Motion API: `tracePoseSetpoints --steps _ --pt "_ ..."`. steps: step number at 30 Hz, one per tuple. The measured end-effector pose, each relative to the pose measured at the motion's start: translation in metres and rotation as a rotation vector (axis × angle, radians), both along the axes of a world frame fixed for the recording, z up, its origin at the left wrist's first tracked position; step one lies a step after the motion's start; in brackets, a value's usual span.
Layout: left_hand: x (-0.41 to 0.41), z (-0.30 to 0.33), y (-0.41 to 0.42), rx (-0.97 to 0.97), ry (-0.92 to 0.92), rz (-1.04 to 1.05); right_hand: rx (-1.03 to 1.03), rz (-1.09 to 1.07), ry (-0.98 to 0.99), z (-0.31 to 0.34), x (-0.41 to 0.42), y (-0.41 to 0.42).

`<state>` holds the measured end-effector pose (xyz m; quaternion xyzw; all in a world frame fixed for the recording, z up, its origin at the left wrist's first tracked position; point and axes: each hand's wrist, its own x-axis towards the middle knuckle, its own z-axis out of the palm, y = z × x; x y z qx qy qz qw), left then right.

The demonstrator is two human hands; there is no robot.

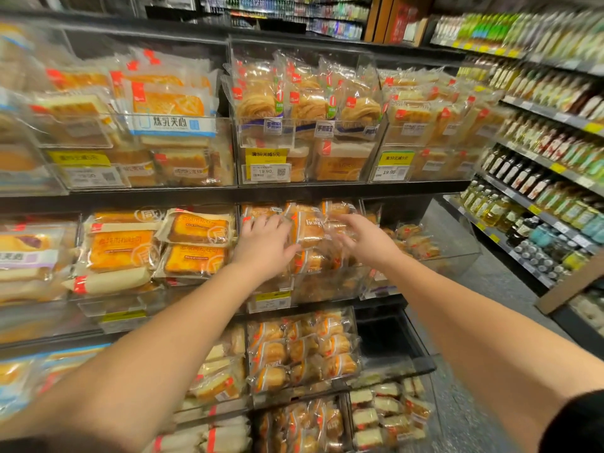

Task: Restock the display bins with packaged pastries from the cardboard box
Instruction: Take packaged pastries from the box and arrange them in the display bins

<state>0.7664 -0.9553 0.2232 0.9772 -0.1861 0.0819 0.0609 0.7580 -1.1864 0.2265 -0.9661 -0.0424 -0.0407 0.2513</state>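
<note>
Both bare forearms reach forward to the middle shelf. The left hand (261,243) lies with straight fingers on the packaged pastries (307,230) in the clear display bin (327,282); its grip is open. The right hand (362,237), fingers spread, touches the same packets, blurred. Bottles (523,178) line the shelves far right.

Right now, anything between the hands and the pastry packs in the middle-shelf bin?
Nothing visible. The left hand and right hand are already on the pastry packs in the bin, reaching in over its clear front wall.
</note>
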Motion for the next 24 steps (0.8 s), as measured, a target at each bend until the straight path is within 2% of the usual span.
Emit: tracePoseSetpoints --steps 4,8,13,17,24 --pt "-0.051 0.01 0.021 -0.156 0.04 0.029 0.092 -0.072 -0.017 0.007 -0.049 0.004" --pt "-0.121 -0.006 0.062 -0.248 0.104 0.122 0.17 -0.04 0.082 0.001 -0.11 0.027" --pt "-0.217 -0.038 0.127 -0.332 0.254 0.308 0.166 0.028 0.225 -0.015 -0.187 0.086" --pt "-0.295 -0.067 0.19 -0.412 0.312 0.474 0.13 0.16 0.32 -0.038 -0.244 0.149" --pt "-0.43 -0.099 0.299 -0.328 0.338 0.746 -0.01 0.505 0.366 -0.076 -0.329 0.293"
